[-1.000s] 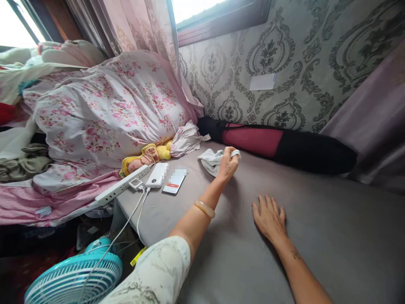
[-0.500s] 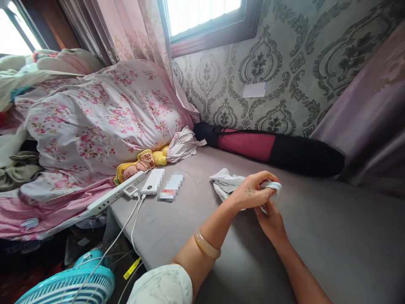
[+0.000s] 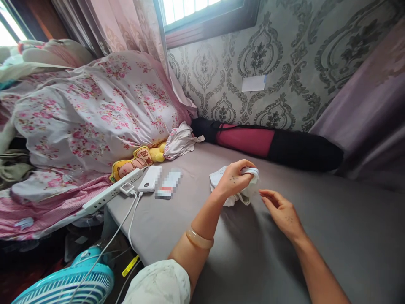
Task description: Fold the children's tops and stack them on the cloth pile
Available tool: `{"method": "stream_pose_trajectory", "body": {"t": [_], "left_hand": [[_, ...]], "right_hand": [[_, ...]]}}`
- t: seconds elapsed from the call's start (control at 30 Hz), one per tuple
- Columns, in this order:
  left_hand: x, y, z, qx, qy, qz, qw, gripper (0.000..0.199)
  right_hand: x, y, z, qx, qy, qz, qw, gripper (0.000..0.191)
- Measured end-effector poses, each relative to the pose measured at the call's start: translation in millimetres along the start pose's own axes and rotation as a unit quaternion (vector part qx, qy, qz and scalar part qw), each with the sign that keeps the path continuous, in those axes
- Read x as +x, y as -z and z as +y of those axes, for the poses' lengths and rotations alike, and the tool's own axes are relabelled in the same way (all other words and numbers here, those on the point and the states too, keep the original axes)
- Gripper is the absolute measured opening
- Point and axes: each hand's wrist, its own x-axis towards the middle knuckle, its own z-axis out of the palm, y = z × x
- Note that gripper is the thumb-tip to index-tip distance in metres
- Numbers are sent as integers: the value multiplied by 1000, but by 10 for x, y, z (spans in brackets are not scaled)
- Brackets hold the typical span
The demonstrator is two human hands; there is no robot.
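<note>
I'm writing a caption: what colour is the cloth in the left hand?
The cloth in the left hand is white, best seen in the head view.

Grey surface (image 3: 348,228): wide bare stretch right of right hand (image 3: 283,213). Far side barred by black-and-red roll (image 3: 247,141). Left blocked by power strip (image 3: 110,192), power bank (image 3: 150,179), phone (image 3: 169,184) (white cables (image 3: 123,224) trail over edge). Lane open between phone and white cloth (image 3: 242,197); left forearm (image 3: 196,255) crosses near end. Slim gap, cloth to right hand.
</note>
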Motion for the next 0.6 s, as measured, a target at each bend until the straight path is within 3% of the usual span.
{"method": "stream_pose_trajectory", "body": {"t": [0.17,0.27,0.47,0.6], "left_hand": [[-131,-158,202,-15,-44,-101,994,29],[-149,-153,239,-28,-49,-117,991,30],[7,89,-29,-37,16,-27,999,25],[34,176,-185,-32,57,-43,997,22]], "right_hand": [[-76,-255,-60,-43,-24,-66,997,31],[-86,-228,-72,-65,-6,-62,996,36],[-16,232,-210,-40,30,-38,998,39],[-36,629,-425,-50,20,18,998,35]]}}
